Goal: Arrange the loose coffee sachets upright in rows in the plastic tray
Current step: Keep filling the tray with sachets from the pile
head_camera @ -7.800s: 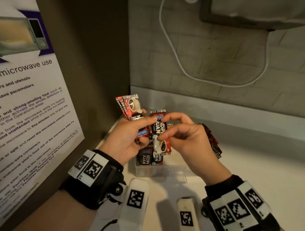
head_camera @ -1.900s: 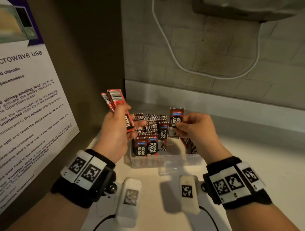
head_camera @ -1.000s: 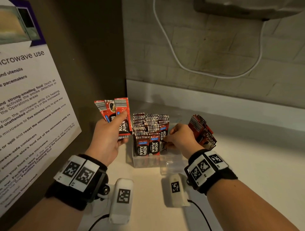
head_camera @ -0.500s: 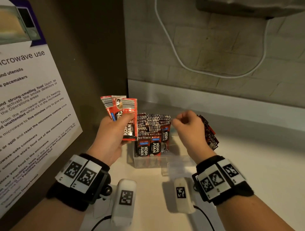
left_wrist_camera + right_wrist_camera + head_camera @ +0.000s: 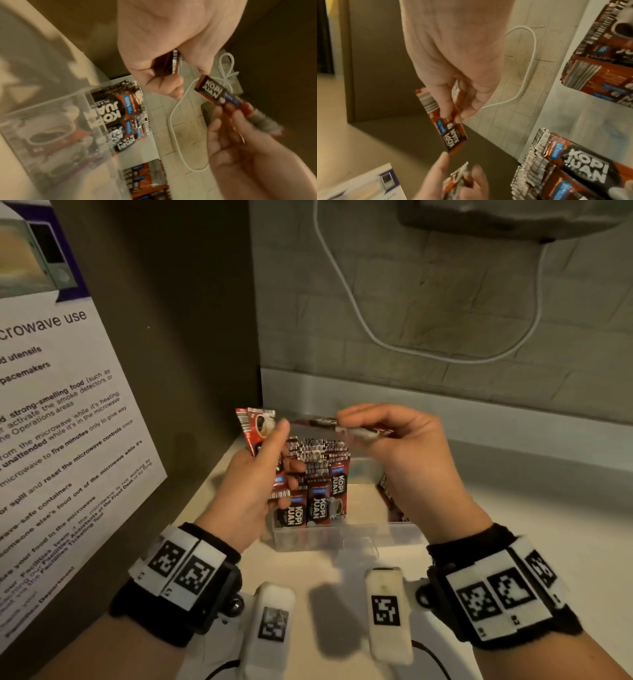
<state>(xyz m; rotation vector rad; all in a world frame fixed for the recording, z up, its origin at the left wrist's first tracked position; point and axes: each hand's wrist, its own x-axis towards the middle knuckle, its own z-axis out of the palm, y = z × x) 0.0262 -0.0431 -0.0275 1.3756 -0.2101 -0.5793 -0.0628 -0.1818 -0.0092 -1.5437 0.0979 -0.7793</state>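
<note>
**One sachet lifted, ready for the tray**

One red-and-black foil coffee sachet (image 5: 356, 430) is pinched flat between the thumb and curled fingers of the right hand (image 5: 404, 453), held above the far part of the clear plastic tray (image 5: 346, 537), lying roughly level rather than upright. In the right wrist view the thumb and fingertips (image 5: 447, 108) clamp its middle, barcode end toward the wrist, printed end poking out past the fingers.

The left hand (image 5: 253, 491), just left of the tray, grips a small fan of spare red sachets (image 5: 260, 433), thumb across their faces and fingers curled behind.

Inside the tray, rows of upright sachets (image 5: 318, 474) fill the left side, near to far; the right side of the tray floor looks bare. A loose heap of further sachets (image 5: 385, 487) lies to the right, largely hidden behind the right wrist.

The step in hand seems to be carrying a single sachet toward the tray. Judging from the layout, the next move calls for turning it upright, matching the facing of the standing rows, and lowering it beside the rightmost row without knocking its neighbours over. Plenty of sachets remain, so the task looks partway done
</note>
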